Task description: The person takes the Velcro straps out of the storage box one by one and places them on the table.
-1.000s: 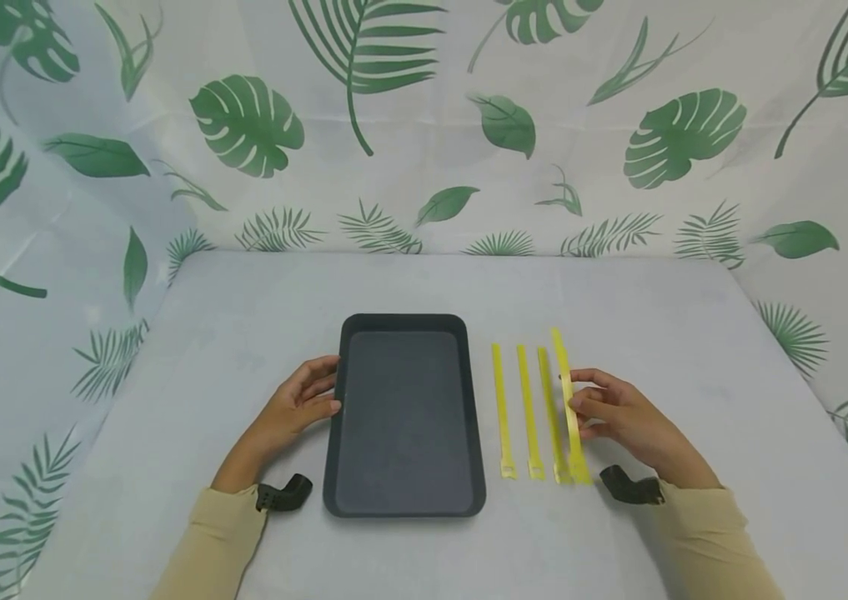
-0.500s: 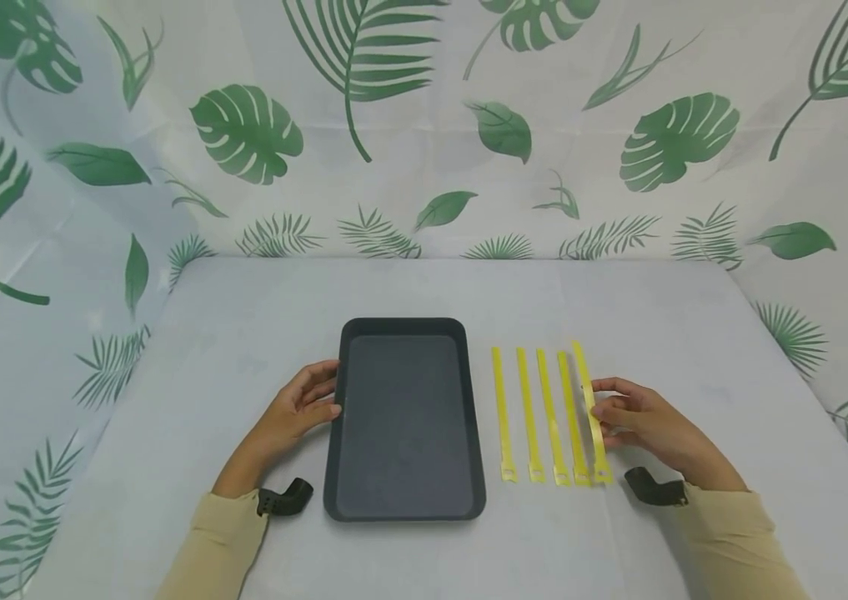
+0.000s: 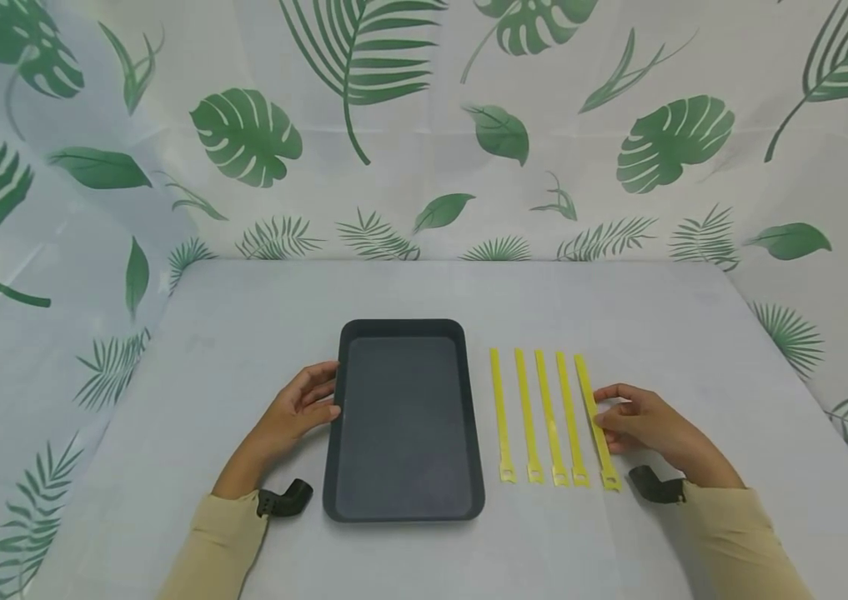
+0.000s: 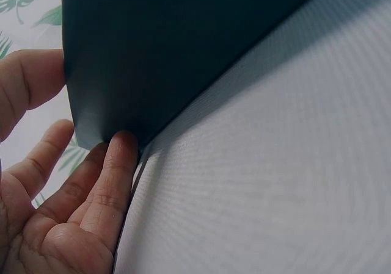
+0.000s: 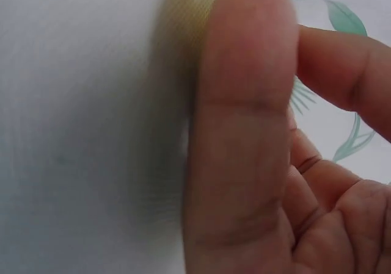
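A dark grey, rectangular tray (image 3: 405, 421) lies in the middle of the head view. My left hand (image 3: 294, 408) rests against its left side; in the left wrist view fingers (image 4: 119, 164) touch the dark outer wall. Right of the tray, yellow hook-and-loop cable ties lie side by side, each with a wider slotted end towards me. My right hand (image 3: 637, 421) holds the rightmost cable tie (image 3: 593, 408) at its right edge, between thumb and finger. In the right wrist view the thumb (image 5: 244, 115) hides most of that tie; only a blurred yellow part shows.
Several more cable ties, such as the leftmost one (image 3: 501, 417), lie in a row between tray and right hand. A white cloth covers the table (image 3: 424, 287). Leaf-printed white sheets (image 3: 393, 179) stand behind and at both sides.
My right hand has moved right and set the last cable tie down right of the others; a second earlier it was at the fourth. The left hand stays at the tray.
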{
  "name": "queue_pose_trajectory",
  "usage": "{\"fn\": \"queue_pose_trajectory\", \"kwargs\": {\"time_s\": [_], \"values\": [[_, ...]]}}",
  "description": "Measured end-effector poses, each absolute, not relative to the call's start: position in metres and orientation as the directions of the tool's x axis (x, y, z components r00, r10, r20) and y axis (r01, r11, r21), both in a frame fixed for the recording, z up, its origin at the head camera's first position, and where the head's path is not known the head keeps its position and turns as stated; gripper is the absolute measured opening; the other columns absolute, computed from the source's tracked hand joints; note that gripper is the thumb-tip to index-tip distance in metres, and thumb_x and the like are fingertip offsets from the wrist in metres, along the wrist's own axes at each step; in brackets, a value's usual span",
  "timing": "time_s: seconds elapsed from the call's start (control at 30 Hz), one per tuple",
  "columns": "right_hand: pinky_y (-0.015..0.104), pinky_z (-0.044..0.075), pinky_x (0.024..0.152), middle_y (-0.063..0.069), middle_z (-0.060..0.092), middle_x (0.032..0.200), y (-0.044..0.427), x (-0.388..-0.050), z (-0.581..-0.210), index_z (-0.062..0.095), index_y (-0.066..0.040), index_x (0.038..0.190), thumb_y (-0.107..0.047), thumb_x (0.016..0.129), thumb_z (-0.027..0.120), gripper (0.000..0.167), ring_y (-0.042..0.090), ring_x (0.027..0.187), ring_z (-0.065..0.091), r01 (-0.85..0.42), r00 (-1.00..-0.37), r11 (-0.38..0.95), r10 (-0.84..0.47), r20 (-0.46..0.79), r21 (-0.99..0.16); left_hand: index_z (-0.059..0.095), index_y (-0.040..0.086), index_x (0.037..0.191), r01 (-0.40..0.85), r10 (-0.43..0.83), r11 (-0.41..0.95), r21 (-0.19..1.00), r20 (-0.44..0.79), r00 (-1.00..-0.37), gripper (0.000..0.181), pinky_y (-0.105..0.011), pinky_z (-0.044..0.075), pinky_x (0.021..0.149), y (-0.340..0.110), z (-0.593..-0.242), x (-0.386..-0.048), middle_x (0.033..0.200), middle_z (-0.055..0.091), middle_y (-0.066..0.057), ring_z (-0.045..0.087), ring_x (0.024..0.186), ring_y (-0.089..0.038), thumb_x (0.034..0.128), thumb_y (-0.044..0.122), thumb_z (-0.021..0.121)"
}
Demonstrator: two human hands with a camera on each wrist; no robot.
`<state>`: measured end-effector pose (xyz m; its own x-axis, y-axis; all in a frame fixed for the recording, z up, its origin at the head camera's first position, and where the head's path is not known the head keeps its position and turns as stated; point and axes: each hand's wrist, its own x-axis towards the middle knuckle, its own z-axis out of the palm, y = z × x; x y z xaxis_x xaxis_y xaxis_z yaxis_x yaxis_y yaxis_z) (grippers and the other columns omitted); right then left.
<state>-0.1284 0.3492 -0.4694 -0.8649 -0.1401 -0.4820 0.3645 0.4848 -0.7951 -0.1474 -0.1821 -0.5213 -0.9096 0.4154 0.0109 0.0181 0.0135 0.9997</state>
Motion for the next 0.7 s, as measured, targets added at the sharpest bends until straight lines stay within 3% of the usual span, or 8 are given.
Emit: {"fn": "queue_pose_trajectory", "kwargs": {"time_s": [0.23, 0.5, 0.63, 0.7], "values": [[0.03, 0.063, 0.066, 0.006, 0.066, 0.085, 0.344, -0.129, -0.467, 0.047, 0.013, 0.135, -0.004, 0.103, 0.071, 0.044, 0.017, 0.07, 0.069, 0.361, -0.879, 0.553, -0.067, -0.472, -0.751, 0.031, -0.014, 0.161, 0.024, 0.422, 0.013, 1.0, 0.016, -0.907, 0.068, -0.022, 0.055, 0.103, -0.182, -0.522, -0.148, 0.162, 0.035, -0.041, 0.04, 0.149, -0.054, 0.1018, -0.007, 0.064], [0.034, 0.059, 0.069, 0.008, 0.065, 0.088, 0.344, -0.125, -0.463, 0.043, 0.008, 0.132, -0.02, 0.109, 0.067, 0.043, 0.018, 0.072, 0.07, 0.346, -0.888, 0.67, 0.009, -0.459, -0.657, 0.029, -0.014, 0.161, 0.017, 0.435, 0.004, 1.0, 0.014, -0.9, 0.069, -0.022, 0.054, 0.104, -0.185, -0.521, -0.15, 0.163, 0.032, -0.041, 0.037, 0.15, -0.057, 0.1032, -0.005, 0.064], [0.037, 0.055, 0.072, 0.012, 0.07, 0.1, 0.342, -0.112, -0.461, 0.049, 0.007, 0.133, -0.021, 0.111, 0.063, 0.038, 0.021, 0.08, 0.073, 0.234, -0.943, 0.753, 0.022, -0.333, -0.615, 0.022, -0.01, 0.166, 0.013, 0.437, 0.067, 0.998, -0.018, -0.899, 0.072, -0.02, 0.051, 0.107, -0.19, -0.515, -0.148, 0.168, 0.027, -0.039, 0.031, 0.154, -0.058, 0.1073, 0.002, 0.063], [0.038, 0.055, 0.072, 0.013, 0.07, 0.104, 0.34, -0.104, -0.463, 0.056, 0.007, 0.13, -0.018, 0.11, 0.064, 0.032, 0.026, 0.087, 0.073, 0.152, -0.978, 0.792, 0.034, -0.206, -0.592, 0.019, -0.006, 0.168, 0.017, 0.412, 0.131, 0.991, -0.039, -0.91, 0.072, -0.027, 0.048, 0.114, -0.193, -0.509, -0.145, 0.17, 0.026, -0.035, 0.03, 0.156, -0.055, 0.1101, 0.007, 0.061]]}}
